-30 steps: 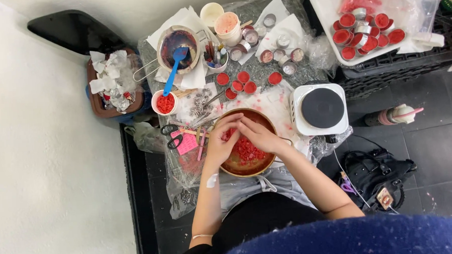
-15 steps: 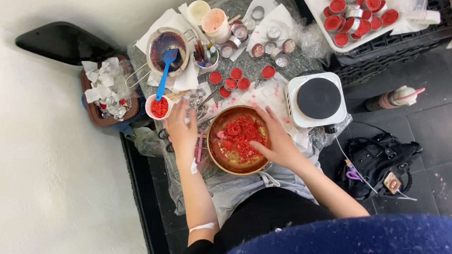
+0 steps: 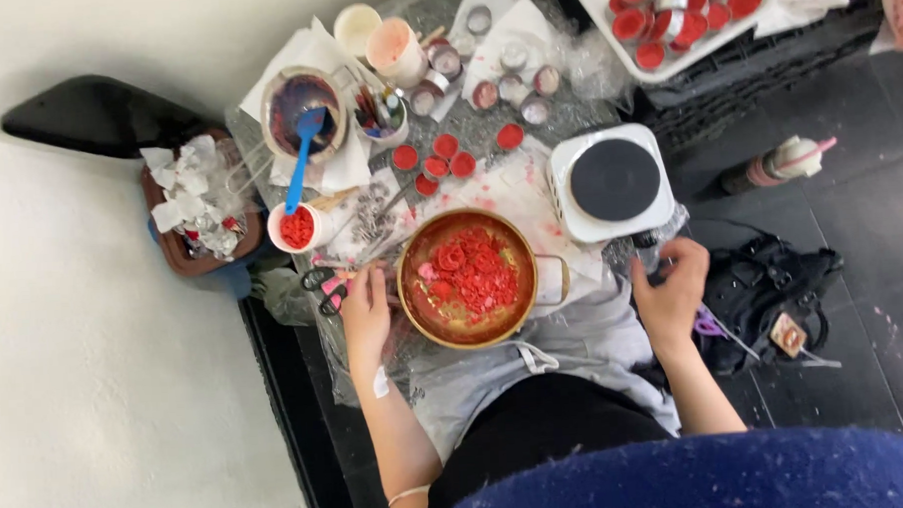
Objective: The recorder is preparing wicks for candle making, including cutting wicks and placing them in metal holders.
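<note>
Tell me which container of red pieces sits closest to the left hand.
The big round pot of red pieces, right beside the left hand. The small white cup with red bits sits farther up, and the tray of red tins lies far off at the top right.

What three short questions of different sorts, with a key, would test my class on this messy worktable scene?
1. True or false: the round metal pot of red wax pieces sits on the white hotplate with the black round top.
2. Which hand lies beside the pot, close to the black-handled scissors? A) left hand B) right hand
3. Fill in: the blue spoon rests in the ____ bowl with dark liquid.

Key:
1. False; the pot sits beside the hotplate, on the table.
2. A; the left hand lies flat there, while the right hand is at the hotplate's near corner.
3. Round.
</note>
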